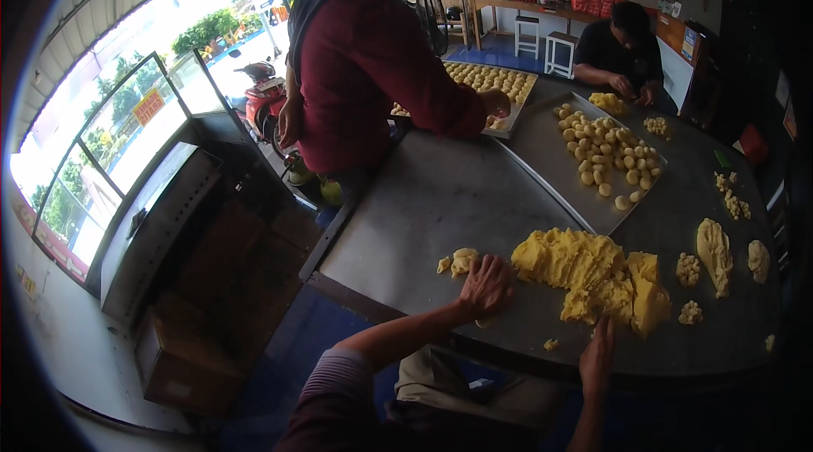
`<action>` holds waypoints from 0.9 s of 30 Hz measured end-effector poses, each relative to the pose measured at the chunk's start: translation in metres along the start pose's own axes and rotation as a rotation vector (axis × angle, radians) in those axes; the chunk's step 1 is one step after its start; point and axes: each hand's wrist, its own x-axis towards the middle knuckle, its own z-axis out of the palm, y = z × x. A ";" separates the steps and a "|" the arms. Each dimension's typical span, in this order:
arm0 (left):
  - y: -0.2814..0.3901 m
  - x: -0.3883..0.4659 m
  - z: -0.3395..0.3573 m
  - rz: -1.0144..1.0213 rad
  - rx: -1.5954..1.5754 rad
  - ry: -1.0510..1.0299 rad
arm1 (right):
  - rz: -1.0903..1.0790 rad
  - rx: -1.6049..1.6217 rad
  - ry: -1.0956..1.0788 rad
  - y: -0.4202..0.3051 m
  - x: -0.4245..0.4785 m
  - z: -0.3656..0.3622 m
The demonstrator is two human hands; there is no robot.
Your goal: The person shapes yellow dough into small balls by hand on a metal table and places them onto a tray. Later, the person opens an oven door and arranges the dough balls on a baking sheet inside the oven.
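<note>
My left hand [488, 285] rests palm down on the dark metal tabletop [406, 223], its fingers curled and partly hidden. Just beyond its fingers lies a pale lump of dough [465, 260] with a smaller bit [443, 265] beside it. Another pale piece [485, 322] peeks out by the heel of that hand. My right hand [598, 350] points away from me, fingers held close together. Their tips meet the near edge of a large yellow dough-like mass [571, 261], whose right part [648, 293] looks like a separate slab. Whether either hand holds something is hidden.
A metal tray [546, 179] carries many pale dough balls [603, 141]. Small dough clusters [688, 269] and a long dough piece [714, 255] lie at right. One co-worker [381, 65] reaches over a filled tray [522, 110]; another person [622, 52] sits at the far end.
</note>
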 end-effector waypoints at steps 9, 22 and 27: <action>0.012 -0.030 -0.002 -0.057 0.178 0.179 | -0.143 0.069 -0.096 0.021 -0.015 -0.014; 0.050 -0.062 -0.030 -0.526 -0.847 0.045 | -0.101 0.086 0.003 0.041 0.005 -0.007; 0.085 -0.036 -0.006 -0.551 -1.064 -0.026 | -0.206 0.468 -0.057 -0.031 -0.010 0.003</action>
